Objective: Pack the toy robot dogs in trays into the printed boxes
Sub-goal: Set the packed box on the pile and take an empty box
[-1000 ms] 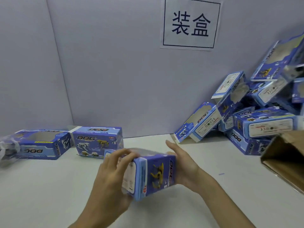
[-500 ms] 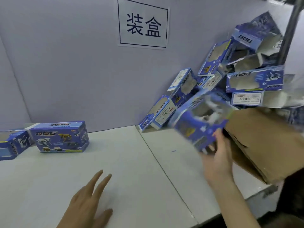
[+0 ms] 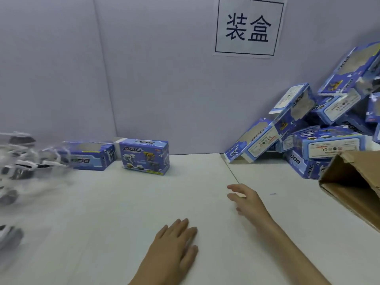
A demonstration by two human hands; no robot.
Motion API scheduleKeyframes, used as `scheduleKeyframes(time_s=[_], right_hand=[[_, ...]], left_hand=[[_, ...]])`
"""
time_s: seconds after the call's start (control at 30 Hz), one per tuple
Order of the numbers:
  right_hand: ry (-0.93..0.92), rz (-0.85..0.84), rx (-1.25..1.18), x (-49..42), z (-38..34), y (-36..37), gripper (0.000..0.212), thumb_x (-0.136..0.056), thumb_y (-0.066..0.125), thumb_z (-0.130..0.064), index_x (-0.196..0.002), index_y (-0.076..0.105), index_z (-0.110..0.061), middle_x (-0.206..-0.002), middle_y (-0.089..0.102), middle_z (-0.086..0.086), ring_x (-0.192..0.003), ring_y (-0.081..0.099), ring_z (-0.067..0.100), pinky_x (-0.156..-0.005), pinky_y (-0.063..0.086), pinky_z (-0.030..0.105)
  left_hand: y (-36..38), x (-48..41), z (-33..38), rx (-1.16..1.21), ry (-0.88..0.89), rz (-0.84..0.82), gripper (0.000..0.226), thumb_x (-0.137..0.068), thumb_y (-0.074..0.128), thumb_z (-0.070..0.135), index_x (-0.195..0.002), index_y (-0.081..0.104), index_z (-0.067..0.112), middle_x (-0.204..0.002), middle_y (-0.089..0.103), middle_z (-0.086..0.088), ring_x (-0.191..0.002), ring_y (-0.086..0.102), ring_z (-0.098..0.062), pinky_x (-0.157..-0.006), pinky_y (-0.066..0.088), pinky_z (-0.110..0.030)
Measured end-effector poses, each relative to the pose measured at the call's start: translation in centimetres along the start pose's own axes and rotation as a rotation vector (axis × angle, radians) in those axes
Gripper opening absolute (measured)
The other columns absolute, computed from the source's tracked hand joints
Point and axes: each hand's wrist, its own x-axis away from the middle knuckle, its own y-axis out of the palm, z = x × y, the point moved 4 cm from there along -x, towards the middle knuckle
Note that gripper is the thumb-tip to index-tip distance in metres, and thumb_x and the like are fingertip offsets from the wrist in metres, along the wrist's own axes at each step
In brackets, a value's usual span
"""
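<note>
**At the packing surface (image 3: 102, 223): one box finished, next cycle pending**

At the right of the scene, the printed box that was held between both hands a second ago, and carried rightward by the right hand half a second ago, is no longer held. Whether it was placed in the cardboard carton (image 3: 359, 182) or on the pile of printed boxes (image 3: 329, 145) cannot be told. The right hand (image 3: 246, 200) has been brought back over the surface, empty, with fingers loosely extended. The left hand (image 3: 174, 241) is laid flat, palm down, fingers straight, with nothing held. The hands are kept apart. One packing cycle is judged complete; a fresh box and a fresh toy are judged to be required next.

The view has been turned leftward, so that the toy robot dogs in trays (image 3: 18, 161) are brought in at the far left edge. They are blurred, and their number cannot be told.

A lavender partition wall (image 3: 154, 79) is set behind the white surface, which is crossed by a seam (image 3: 232, 171). The pile is banked into the right corner, with the carton tilted in front of it. Left of centre, a windowed box (image 3: 92, 159) is laid beside the toys, and a closed box (image 3: 146, 157) is stood just right of it. A white sign (image 3: 247, 27) with two printed characters is fixed to the wall. A small blue mark (image 3: 272, 193) is noted near the right hand.
</note>
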Motion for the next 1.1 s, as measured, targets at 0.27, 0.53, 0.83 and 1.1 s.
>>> scheduleKeyframes(time_s=[0.27,0.53,0.83,1.1], right_hand=[[-0.268,-0.191,0.217,-7.1,-5.9,12.1,0.074,-0.085,0.078,-0.036,-0.145,0.037,-0.028,-0.151,0.040,-0.002,-0.122,0.050,0.017,-0.093,0.043,0.030],[-0.393,-0.155,0.255,-16.3,-10.2,20.0,0.101,-0.081,0.080,-0.042,-0.158,0.016,-0.027,-0.167,0.009,0.001,-0.150,0.021,0.022,-0.114,0.031,0.039],[-0.346,-0.023,0.099,-17.3,-9.2,18.5,0.058,-0.073,0.088,-0.039,-0.110,0.047,-0.020,-0.112,0.060,-0.002,-0.098,0.061,0.022,-0.070,0.050,0.031],[-0.092,-0.415,-0.627,-10.5,-5.3,13.7,0.045,-0.072,0.069,-0.027,-0.110,0.052,-0.010,-0.092,0.068,0.013,-0.079,0.069,0.023,-0.072,0.057,0.042]], left_hand=[[0.2,-1.0,-0.3,-0.058,0.050,0.022,0.045,-0.098,0.028,0.051,-0.136,0.053,0.046,-0.155,0.040,0.008,-0.144,0.035,-0.007,-0.116,0.025,-0.025],[1.5,-1.5,-0.1,0.215,-0.003,0.259,0.041,-0.092,0.023,0.067,-0.088,0.051,0.038,-0.075,0.072,0.021,-0.083,0.058,0.012,-0.083,0.042,-0.015],[-1.6,-1.0,-1.9,0.451,-0.245,0.295,0.053,-0.088,0.026,0.037,-0.074,0.074,0.021,-0.075,0.074,0.014,-0.073,0.066,0.010,-0.074,0.047,-0.017],[-6.5,-3.4,-9.3,1.251,-0.577,0.451,0.101,-0.052,0.077,0.063,-0.138,0.028,0.041,-0.134,0.046,0.013,-0.115,0.057,-0.005,-0.084,0.049,-0.022]])
